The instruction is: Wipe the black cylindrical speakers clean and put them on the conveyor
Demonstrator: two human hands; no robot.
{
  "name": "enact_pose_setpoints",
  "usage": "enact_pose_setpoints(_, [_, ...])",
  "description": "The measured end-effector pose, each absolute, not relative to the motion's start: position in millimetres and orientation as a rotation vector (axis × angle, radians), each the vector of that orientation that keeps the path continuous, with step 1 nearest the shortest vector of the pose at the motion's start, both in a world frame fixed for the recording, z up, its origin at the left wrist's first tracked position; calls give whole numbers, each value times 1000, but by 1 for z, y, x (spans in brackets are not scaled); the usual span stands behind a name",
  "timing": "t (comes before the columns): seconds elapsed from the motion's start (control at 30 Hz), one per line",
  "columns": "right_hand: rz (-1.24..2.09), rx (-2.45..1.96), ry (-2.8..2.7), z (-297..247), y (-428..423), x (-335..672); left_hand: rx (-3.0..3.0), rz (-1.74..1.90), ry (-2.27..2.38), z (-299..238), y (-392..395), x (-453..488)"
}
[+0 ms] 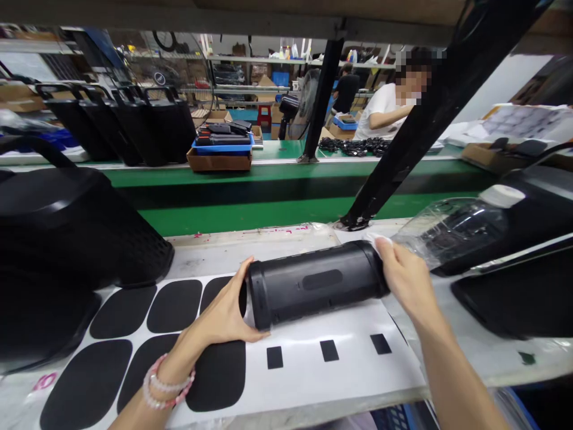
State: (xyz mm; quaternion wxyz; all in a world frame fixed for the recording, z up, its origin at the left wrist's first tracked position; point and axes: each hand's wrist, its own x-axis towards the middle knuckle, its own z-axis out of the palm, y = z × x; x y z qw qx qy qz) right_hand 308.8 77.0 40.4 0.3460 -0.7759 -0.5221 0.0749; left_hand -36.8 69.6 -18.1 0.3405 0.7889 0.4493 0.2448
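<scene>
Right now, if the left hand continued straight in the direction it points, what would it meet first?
Most likely the black tubular housing: its end lies between the spread thumb and fingers of the left hand. Whether the palm touches is unclear.

A long green bench (250, 212) is stretching across the room, a dark band running along its front and pale light glinting on its top. On the near side of the bench, a whitish worktable (268, 242) is running alongside, and a slanted black post (403, 143) is rising from it. An upright black post (323, 95) is standing on the bench's near edge. Behind the bench, shelves (255, 60) are holding goods, while a large fan (307, 101) and a red stool (264, 117) are standing before them. Higher than the bench, an overhead beam (179, 19) is spanning the width.
</scene>
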Motion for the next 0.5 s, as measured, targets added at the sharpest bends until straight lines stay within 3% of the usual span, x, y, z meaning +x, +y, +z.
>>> enact_pose_setpoints(0.5, [714,-2047,-980,31,50,353,1977,572,1033,-30,65,-40])
